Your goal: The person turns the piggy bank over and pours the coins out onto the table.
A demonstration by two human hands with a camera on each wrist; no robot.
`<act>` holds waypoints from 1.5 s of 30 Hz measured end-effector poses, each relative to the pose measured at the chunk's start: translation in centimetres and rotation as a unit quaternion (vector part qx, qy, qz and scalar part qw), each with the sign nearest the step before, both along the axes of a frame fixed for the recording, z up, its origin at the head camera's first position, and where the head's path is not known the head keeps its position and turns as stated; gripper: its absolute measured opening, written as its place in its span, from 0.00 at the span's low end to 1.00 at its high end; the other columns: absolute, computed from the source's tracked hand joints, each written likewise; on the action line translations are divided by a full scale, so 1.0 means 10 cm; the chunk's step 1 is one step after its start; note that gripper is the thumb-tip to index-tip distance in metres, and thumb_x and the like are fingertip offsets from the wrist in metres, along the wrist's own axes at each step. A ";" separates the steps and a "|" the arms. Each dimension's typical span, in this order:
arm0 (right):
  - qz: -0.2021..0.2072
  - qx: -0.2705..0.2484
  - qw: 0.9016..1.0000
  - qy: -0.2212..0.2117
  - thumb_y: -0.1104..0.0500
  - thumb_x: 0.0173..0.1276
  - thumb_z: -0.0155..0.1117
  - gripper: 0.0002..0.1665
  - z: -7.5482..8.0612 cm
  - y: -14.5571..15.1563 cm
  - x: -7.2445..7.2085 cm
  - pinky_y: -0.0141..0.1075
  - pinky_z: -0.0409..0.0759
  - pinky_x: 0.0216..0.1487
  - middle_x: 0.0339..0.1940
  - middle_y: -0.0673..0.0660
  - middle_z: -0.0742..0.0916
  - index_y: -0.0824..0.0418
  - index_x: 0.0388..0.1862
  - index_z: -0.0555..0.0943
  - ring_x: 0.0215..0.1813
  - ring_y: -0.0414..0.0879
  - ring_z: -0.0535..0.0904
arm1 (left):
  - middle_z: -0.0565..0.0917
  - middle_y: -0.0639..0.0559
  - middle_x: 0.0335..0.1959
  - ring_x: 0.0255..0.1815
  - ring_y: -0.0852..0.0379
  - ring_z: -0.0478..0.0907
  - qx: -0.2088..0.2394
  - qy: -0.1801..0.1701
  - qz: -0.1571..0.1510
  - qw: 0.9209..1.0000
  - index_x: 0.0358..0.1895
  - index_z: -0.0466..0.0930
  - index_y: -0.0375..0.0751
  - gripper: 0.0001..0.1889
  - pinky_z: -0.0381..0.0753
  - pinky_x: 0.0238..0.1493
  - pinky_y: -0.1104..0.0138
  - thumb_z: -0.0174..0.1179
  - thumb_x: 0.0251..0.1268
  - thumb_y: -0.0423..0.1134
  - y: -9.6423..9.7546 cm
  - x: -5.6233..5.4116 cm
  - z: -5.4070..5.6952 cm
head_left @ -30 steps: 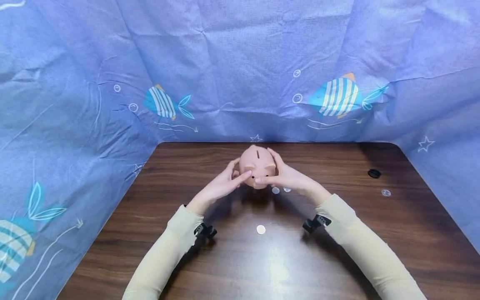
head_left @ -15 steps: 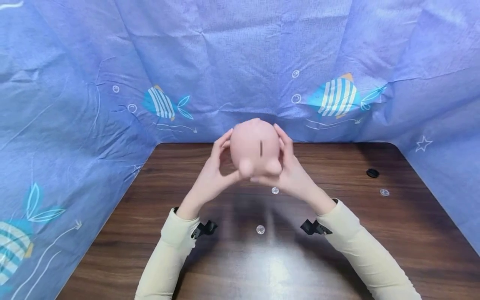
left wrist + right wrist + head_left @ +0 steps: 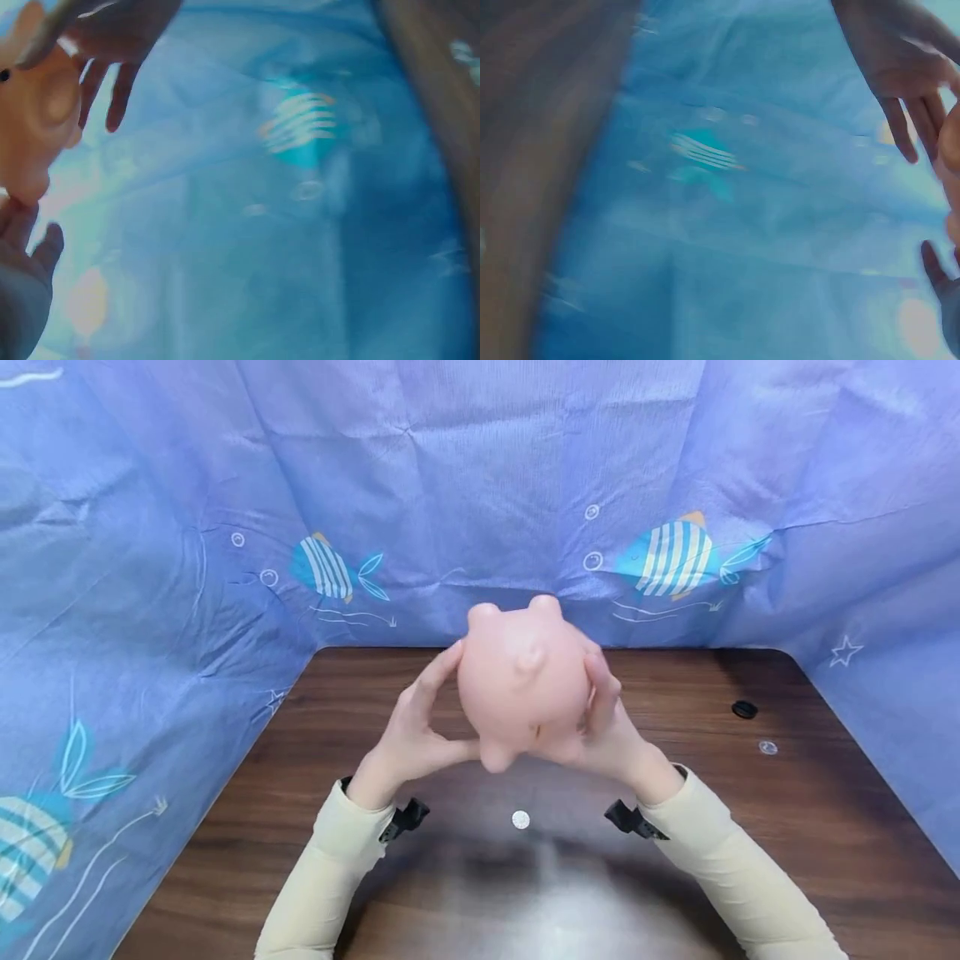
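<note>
In the head view a pink piggy bank [image 3: 517,693] is held up above the table, tipped so its curled tail faces me. Two feet point up and the ears point down, with part of the coin slot showing low on its body. My left hand [image 3: 408,731] grips it from the left, thumb low and fingers along its side. From the right, my right hand [image 3: 618,735] holds it with curled fingers. The left wrist view shows the piggy bank [image 3: 34,105] with an eye and ear. A round silvery coin [image 3: 521,819] lies on the table below it.
On the right of the dark wood table [image 3: 300,827] lie a small black round piece [image 3: 744,709] and a clear or silvery disc [image 3: 768,747]. Blue cloth [image 3: 480,485] printed with fish hangs behind and at the sides. Both wrists carry black cameras.
Both hands have raised the piggy bank from near the tabletop and nearer to me. It has rotated from face and slot showing to tail showing. Coins behind it are now hidden.
</note>
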State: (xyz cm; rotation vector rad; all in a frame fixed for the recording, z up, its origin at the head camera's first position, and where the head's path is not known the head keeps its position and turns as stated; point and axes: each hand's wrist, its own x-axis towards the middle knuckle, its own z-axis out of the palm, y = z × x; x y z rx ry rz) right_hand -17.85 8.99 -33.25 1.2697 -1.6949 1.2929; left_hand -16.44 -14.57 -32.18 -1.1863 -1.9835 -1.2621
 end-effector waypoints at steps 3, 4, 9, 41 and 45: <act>0.003 0.042 0.966 -0.255 0.45 0.59 0.79 0.67 -0.14 0.03 -0.03 0.44 0.76 0.65 0.76 0.68 0.64 0.40 0.82 0.41 0.66 0.54 0.74 | 0.76 0.42 0.68 0.66 0.48 0.75 -0.025 -0.165 0.055 0.985 0.80 0.53 0.53 0.44 0.74 0.66 0.52 0.64 0.67 0.59 0.06 -0.08 -0.16; -0.010 0.060 0.938 -0.341 0.44 0.60 0.78 0.68 -0.18 0.04 -0.07 0.44 0.76 0.64 0.76 0.68 0.64 0.40 0.83 0.38 0.65 0.53 0.75 | 0.77 0.43 0.67 0.67 0.49 0.74 -0.042 -0.230 0.079 0.969 0.80 0.53 0.52 0.43 0.73 0.67 0.52 0.60 0.69 0.62 0.09 -0.13 -0.21; -0.046 0.089 0.911 -0.400 0.47 0.60 0.79 0.69 -0.11 0.05 -0.12 0.48 0.77 0.62 0.74 0.64 0.68 0.37 0.83 0.37 0.63 0.53 0.77 | 0.76 0.48 0.68 0.69 0.52 0.72 -0.067 -0.294 0.109 0.947 0.81 0.51 0.52 0.41 0.71 0.68 0.51 0.59 0.72 0.58 0.11 -0.19 -0.18; -0.043 0.075 0.943 -0.323 0.40 0.62 0.74 0.68 -0.26 0.00 -0.11 0.42 0.78 0.61 0.73 0.70 0.69 0.42 0.83 0.33 0.61 0.53 0.78 | 0.67 0.39 0.73 0.71 0.47 0.69 0.023 -0.294 0.025 0.955 0.82 0.42 0.49 0.43 0.72 0.69 0.56 0.57 0.75 0.55 0.21 -0.14 -0.27; -0.004 0.008 1.000 0.024 0.45 0.64 0.74 0.65 0.03 0.00 0.02 0.45 0.62 0.75 0.80 0.64 0.58 0.52 0.81 0.36 0.75 0.56 0.63 | 0.63 0.41 0.76 0.71 0.46 0.68 0.049 0.008 -0.014 0.999 0.81 0.43 0.47 0.51 0.72 0.69 0.56 0.66 0.65 0.57 0.21 0.08 0.01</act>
